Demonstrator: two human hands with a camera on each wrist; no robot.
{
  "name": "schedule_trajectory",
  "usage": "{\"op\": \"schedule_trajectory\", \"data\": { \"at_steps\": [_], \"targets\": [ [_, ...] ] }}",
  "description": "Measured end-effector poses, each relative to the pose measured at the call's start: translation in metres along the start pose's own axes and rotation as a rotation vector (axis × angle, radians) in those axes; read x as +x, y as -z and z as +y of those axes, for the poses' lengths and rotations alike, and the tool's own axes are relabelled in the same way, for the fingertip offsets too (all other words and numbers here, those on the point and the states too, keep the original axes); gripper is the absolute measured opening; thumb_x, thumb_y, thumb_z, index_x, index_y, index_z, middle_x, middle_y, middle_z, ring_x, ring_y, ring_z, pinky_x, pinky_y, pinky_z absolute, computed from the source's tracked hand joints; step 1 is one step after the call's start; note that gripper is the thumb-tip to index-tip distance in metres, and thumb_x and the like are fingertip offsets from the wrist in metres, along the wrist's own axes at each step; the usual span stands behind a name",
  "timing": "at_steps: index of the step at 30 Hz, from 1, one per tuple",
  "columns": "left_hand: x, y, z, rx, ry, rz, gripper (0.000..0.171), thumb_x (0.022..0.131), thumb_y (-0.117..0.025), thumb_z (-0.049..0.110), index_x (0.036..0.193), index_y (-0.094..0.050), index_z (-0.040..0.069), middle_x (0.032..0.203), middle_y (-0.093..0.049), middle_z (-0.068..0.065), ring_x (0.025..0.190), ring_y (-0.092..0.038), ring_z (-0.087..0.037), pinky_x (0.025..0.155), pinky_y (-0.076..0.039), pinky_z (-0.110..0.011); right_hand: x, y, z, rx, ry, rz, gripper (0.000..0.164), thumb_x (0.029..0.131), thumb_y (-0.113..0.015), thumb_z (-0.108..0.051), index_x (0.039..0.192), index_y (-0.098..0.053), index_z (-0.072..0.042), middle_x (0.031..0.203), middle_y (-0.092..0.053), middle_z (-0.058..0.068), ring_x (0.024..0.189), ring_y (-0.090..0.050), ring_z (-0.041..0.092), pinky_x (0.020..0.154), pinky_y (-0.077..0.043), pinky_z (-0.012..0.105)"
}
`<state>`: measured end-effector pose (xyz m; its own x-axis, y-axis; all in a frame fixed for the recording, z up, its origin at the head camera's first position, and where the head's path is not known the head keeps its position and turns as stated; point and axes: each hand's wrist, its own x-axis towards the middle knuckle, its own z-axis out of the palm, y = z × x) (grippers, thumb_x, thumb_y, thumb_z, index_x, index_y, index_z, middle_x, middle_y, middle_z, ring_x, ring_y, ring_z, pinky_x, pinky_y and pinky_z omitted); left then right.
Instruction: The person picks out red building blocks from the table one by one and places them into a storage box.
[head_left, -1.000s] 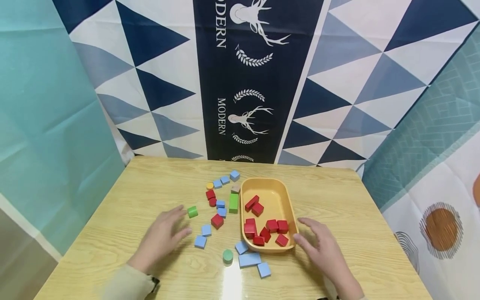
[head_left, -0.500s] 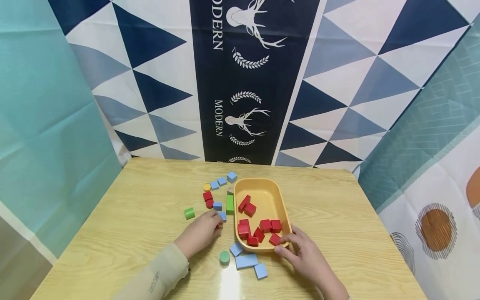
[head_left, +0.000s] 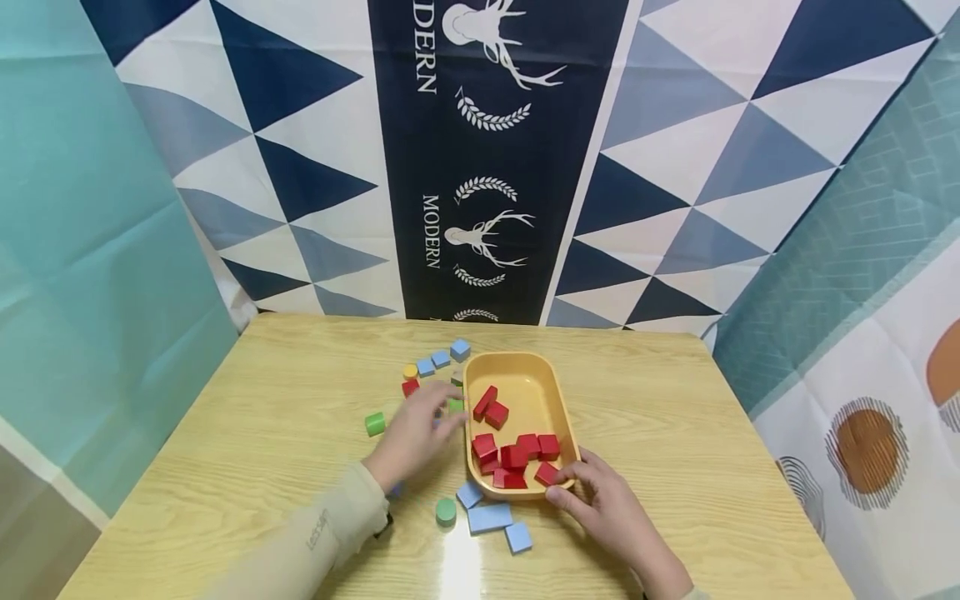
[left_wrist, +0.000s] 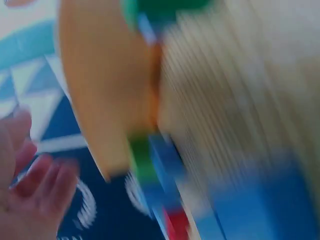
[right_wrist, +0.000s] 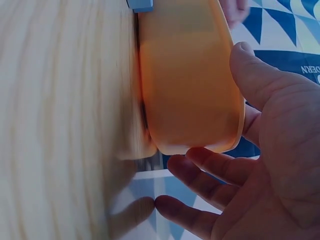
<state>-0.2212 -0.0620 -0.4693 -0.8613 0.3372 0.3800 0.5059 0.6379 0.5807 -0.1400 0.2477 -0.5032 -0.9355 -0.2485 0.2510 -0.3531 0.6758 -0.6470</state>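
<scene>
In the head view my right hand (head_left: 600, 500) holds the near right corner of the yellow-orange plastic bin (head_left: 566, 400). The right wrist view shows the thumb at the rim and fingertips against the bin's outer wall (right_wrist: 190, 80). Several red blocks (head_left: 514, 457) lie inside the bin, most towards its near end. My left hand (head_left: 416, 433) is beside the bin's left wall, fingers spread with nothing in them. It covers part of the loose blocks there. In the blurred left wrist view, that hand's fingers (left_wrist: 47, 185) are apart from the bin (left_wrist: 105, 85).
Blue blocks (head_left: 490, 518) and a green cylinder (head_left: 446, 512) lie in front of the bin. Left of it are a bright green block (head_left: 375, 423), a red block (head_left: 410, 388) and a yellow disc (head_left: 410, 371). More blue blocks (head_left: 441, 358) sit towards the back.
My left hand reached to a red cube on the table, then moved to the bin's left side; another red block now lies in the bin. My right hand came onto the bin's corner.
</scene>
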Motion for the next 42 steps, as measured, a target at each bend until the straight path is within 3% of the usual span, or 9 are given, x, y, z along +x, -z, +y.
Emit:
{"op": "schedule_trajectory", "data": {
  "at_steps": [3, 8, 14, 19, 24, 30, 36, 40, 42],
  "targets": [
    [0.015, 0.011, -0.03, 0.124, 0.137, 0.04, 0.043, 0.091, -0.073, 0.029, 0.127, -0.061, 0.01, 0.129, -0.056, -0.008, 0.117, -0.048, -0.024, 0.099, -0.046, -0.048, 0.0, 0.0, -0.001, -0.002, -0.016, 0.01, 0.014, 0.084, -0.077, -0.04, 0.089, -0.066, -0.034, 0.134, -0.053, 0.023, 0.119, -0.049, 0.038, 0.093, -0.043, 0.066],
    [0.027, 0.02, -0.061, 0.198, 0.253, -0.133, 0.038, 0.092, -0.072, 0.021, 0.125, -0.065, 0.004, 0.121, -0.062, -0.015, 0.11, -0.055, -0.028, 0.095, -0.049, -0.047, -0.001, -0.003, -0.001, 0.005, -0.03, -0.013, 0.014, 0.084, -0.076, -0.044, 0.088, -0.065, -0.036, 0.134, -0.053, 0.022, 0.121, -0.047, 0.037, 0.095, -0.042, 0.065],
    [0.024, 0.016, -0.072, 0.187, 0.27, -0.17, 0.035, 0.09, -0.073, 0.014, 0.121, -0.065, 0.001, 0.104, -0.068, -0.012, 0.092, -0.061, -0.022, 0.083, -0.055, -0.042, -0.001, -0.004, -0.001, 0.003, -0.033, -0.02, 0.016, 0.084, -0.072, -0.052, 0.088, -0.064, -0.039, 0.135, -0.053, 0.021, 0.122, -0.046, 0.036, 0.095, -0.043, 0.064],
    [0.031, 0.018, -0.079, 0.206, 0.31, -0.132, 0.054, 0.085, -0.079, 0.022, 0.128, -0.057, -0.001, 0.111, -0.064, -0.016, 0.093, -0.058, -0.024, 0.084, -0.054, -0.042, 0.001, -0.002, -0.002, 0.012, -0.02, -0.005, 0.016, 0.083, -0.074, -0.049, 0.088, -0.064, -0.037, 0.133, -0.054, 0.019, 0.121, -0.047, 0.035, 0.094, -0.043, 0.064],
    [0.035, 0.022, -0.083, 0.188, 0.366, -0.193, 0.059, 0.084, -0.08, 0.026, 0.13, -0.056, -0.001, 0.113, -0.065, -0.015, 0.093, -0.057, -0.024, 0.087, -0.052, -0.042, 0.003, -0.003, -0.003, 0.03, -0.012, -0.023, 0.017, 0.083, -0.073, -0.05, 0.089, -0.065, -0.037, 0.132, -0.056, 0.015, 0.119, -0.049, 0.031, 0.095, -0.043, 0.063],
    [0.034, 0.023, -0.079, 0.161, 0.306, -0.246, 0.049, 0.086, -0.079, 0.022, 0.125, -0.059, 0.001, 0.105, -0.066, -0.012, 0.086, -0.058, -0.021, 0.083, -0.053, -0.041, 0.004, -0.003, -0.002, 0.016, 0.007, -0.006, 0.016, 0.083, -0.074, -0.049, 0.089, -0.064, -0.038, 0.131, -0.057, 0.014, 0.118, -0.05, 0.03, 0.095, -0.044, 0.062],
    [0.027, 0.026, -0.076, 0.129, 0.194, -0.381, 0.037, 0.087, -0.076, 0.016, 0.121, -0.065, 0.006, 0.106, -0.068, -0.007, 0.093, -0.06, -0.019, 0.086, -0.053, -0.04, 0.003, -0.002, 0.0, 0.013, -0.002, -0.004, 0.015, 0.084, -0.074, -0.047, 0.089, -0.064, -0.038, 0.131, -0.056, 0.016, 0.119, -0.05, 0.032, 0.094, -0.044, 0.063],
    [0.025, 0.023, -0.077, 0.127, 0.118, -0.444, 0.007, 0.089, -0.075, 0.019, 0.095, -0.076, 0.015, 0.096, -0.067, 0.001, 0.089, -0.056, -0.016, 0.084, -0.051, -0.039, 0.002, -0.002, 0.001, 0.018, -0.008, 0.005, 0.014, 0.084, -0.075, -0.044, 0.089, -0.064, -0.037, 0.131, -0.056, 0.018, 0.12, -0.049, 0.035, 0.094, -0.044, 0.064],
    [0.024, 0.02, -0.077, 0.135, 0.108, -0.452, 0.005, 0.089, -0.074, 0.02, 0.085, -0.076, 0.018, 0.091, -0.065, 0.003, 0.087, -0.054, -0.014, 0.083, -0.051, -0.038, 0.001, -0.003, 0.001, 0.025, -0.011, 0.007, 0.013, 0.084, -0.075, -0.044, 0.089, -0.064, -0.037, 0.131, -0.056, 0.018, 0.12, -0.049, 0.035, 0.094, -0.044, 0.064]
  ]
}}
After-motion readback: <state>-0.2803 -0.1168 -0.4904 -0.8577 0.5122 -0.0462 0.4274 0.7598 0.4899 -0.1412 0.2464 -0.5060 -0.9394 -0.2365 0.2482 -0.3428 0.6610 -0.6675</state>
